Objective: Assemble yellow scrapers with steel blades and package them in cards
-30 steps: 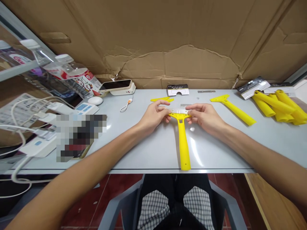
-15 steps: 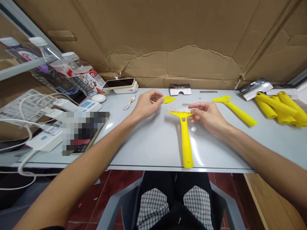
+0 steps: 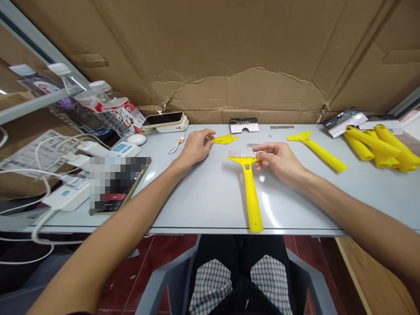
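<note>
My right hand (image 3: 277, 159) pinches the right end of a yellow scraper's (image 3: 252, 192) head. The scraper's handle points toward me, its end at the table's front edge. A clear plastic strip (image 3: 239, 154) lies along the head. To the left, the curled fingers of my left hand (image 3: 197, 146) close on the left end of thin yellow plastic pieces (image 3: 226, 139) on the table; its fingertips are partly hidden. A small metal blade (image 3: 252, 145) lies just behind the scraper head.
Another yellow scraper (image 3: 318, 151) lies right, before several yellow handles (image 3: 382, 148). A packaging card (image 3: 244, 125), metal strip (image 3: 282, 127) and small metal bit (image 3: 270, 136) lie at the back. Left are a power strip (image 3: 68, 192), phones, cables and bottles (image 3: 124, 111). Cardboard (image 3: 229, 52) stands behind.
My left hand has drawn slightly left, closing at the left end of the yellow pieces. My right hand stays on the scraper head. The view has shifted a little.
</note>
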`<control>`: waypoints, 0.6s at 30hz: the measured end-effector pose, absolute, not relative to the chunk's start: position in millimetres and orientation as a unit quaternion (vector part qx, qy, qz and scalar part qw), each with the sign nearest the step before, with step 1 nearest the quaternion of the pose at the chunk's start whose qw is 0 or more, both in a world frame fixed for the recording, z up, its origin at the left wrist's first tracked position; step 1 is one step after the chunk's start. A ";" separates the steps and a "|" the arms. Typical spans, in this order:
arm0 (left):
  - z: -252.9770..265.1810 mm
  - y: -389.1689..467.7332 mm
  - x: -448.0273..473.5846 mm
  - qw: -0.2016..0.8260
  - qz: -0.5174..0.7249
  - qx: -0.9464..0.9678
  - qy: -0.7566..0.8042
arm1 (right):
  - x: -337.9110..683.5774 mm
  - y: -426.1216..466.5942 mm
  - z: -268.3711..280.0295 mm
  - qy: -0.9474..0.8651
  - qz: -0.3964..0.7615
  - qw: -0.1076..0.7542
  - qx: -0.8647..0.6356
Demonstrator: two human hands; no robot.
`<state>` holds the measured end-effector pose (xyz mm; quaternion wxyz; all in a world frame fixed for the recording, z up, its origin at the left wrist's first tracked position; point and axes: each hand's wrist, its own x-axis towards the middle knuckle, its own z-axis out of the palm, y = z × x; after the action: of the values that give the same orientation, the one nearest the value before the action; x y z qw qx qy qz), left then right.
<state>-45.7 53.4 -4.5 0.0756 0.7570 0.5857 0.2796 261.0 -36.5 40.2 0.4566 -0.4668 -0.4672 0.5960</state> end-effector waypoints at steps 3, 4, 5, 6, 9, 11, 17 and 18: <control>-2.1 52.8 -45.4 0.097 0.306 0.743 0.587 | 260.6 -36.0 39.0 -0.464 0.599 0.456 -0.467; -1.8 52.6 -45.0 0.101 0.312 0.740 0.587 | 260.6 -35.7 38.5 -0.464 0.599 0.456 -0.467; -1.5 52.4 -44.4 0.103 0.319 0.738 0.585 | 260.7 -35.3 38.1 -0.464 0.599 0.456 -0.466; -1.0 52.2 -43.7 0.102 0.332 0.735 0.582 | 261.0 -34.9 37.8 -0.465 0.600 0.456 -0.466; 3.3 51.0 -41.4 0.094 0.414 0.715 0.556 | 262.2 -33.9 37.3 -0.466 0.600 0.456 -0.463; 8.5 49.3 -39.4 0.110 0.491 0.689 0.522 | 262.9 -33.5 37.0 -0.467 0.600 0.456 -0.463; 19.2 44.2 -28.2 0.269 0.634 0.561 0.459 | 263.3 -33.8 34.8 -0.474 0.599 0.455 -0.458; 19.0 44.0 -26.3 0.310 0.636 0.537 0.459 | 263.2 -34.0 34.7 -0.474 0.600 0.454 -0.457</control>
<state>-26.3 44.0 19.0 0.3100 0.5371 0.4593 0.6360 263.2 -34.0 34.7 0.4538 -0.4570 -0.4744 0.6002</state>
